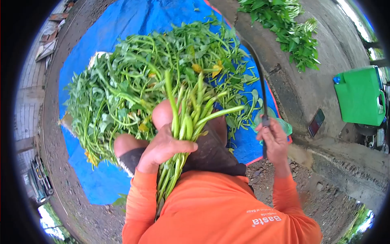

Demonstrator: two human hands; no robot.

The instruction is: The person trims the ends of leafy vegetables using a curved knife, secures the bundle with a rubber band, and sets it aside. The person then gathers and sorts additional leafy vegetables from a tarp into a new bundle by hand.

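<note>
My left hand (164,147) is wrapped round a bunch of thick green stems (185,126), held over my lap with the pale cut ends pointing up and away from me. The lower part of the bunch runs down against my orange shirt. In my right hand (275,140), off to the right, is the handle of a long curved knife (260,69). Its dark blade points away from me and stands apart from the stems. A large heap of leafy green stems (134,73) lies just past my knees, and short cut pieces (239,85) are scattered on its right side.
A blue tarp (87,185) lies under the heap. Near my right hand is a thin green plastic bag (286,127). Farther right are a phone (316,122) and a green plastic container (359,95) on concrete. Leafy bundles (290,34) lie at the upper right.
</note>
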